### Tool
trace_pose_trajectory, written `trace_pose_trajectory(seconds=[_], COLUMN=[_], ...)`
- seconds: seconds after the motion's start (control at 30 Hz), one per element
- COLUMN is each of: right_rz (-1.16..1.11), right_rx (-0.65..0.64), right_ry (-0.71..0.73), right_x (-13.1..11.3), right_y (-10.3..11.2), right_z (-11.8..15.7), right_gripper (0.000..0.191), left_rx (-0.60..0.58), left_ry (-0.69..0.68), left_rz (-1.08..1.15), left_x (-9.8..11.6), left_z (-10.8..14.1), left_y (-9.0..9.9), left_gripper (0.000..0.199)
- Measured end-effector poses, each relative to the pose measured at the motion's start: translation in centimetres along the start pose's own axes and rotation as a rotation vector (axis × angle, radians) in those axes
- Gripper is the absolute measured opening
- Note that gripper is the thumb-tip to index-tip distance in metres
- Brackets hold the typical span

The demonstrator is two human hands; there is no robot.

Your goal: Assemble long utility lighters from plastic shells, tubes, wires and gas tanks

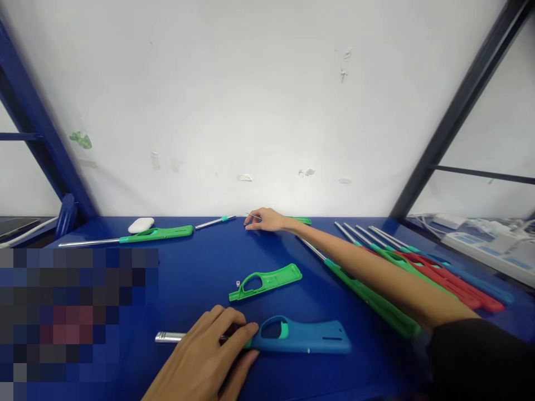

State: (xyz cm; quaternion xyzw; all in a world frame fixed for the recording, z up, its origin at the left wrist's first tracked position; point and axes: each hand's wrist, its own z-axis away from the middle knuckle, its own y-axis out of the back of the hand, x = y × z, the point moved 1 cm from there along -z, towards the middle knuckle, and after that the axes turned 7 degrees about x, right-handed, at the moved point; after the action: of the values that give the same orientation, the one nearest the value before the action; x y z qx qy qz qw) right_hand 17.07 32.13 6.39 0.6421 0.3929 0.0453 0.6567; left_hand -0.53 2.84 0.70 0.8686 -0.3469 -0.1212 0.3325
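My left hand (211,345) grips a blue long-necked gas lighter (307,337) at its neck, thumb and fingers closed round the base of the silver tube. The lighter lies on the blue table near the front edge. At the back of the table, close to the wall, my right hand (267,219) has its fingers bent together in a pinch. A thin wire-like piece (252,215) shows at these fingers; what lies between the fingertips is too small to tell. Between my hands rests an open green lighter half-shell (267,282), with a tiny white part (238,284) beside it.
A green lighter (159,234) and a white rounded case (141,225) lie at the back left. A loose silver tube (215,223) is left of my right hand. Several green, red and blue lighters (434,273) line the right side, near a power strip (493,245).
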Motion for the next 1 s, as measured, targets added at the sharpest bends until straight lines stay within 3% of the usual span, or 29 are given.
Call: trace_pose_trajectory(seconds=[0.2,0.33,0.47,0.7,1.0], right_rz=[-0.043,-0.068,-0.106,-0.16,-0.173], right_rx=[-0.044,-0.06,-0.067,-0.135,-0.13], right_ry=[-0.008,0.002,0.036,0.081,0.062], right_x=[1.8,2.2,2.4,3.2,2.5], right_y=[-1.4,-1.2,-0.2,2.2,2.9], right_z=[-1.6,-1.3,0.1,4.4,6.7], right_gripper=[0.039,0.038,0.037,0.037,0.035], left_rx=[-0.081,-0.07,-0.009,-0.038,-0.036], left_ry=[0.046,0.034,-0.009,0.012,0.011], left_rz=[0.026,0.013,-0.006,0.043,0.04], left_x=[-0.4,-0.3,-0.1,-0.6,-0.7], left_z=[0.4,0.4,0.0,0.0,-0.1], left_y=[-0.1,-0.2,-0.1,-0.2,-0.3], left_gripper=[0.027,0.027,0.029,0.026,0.028])
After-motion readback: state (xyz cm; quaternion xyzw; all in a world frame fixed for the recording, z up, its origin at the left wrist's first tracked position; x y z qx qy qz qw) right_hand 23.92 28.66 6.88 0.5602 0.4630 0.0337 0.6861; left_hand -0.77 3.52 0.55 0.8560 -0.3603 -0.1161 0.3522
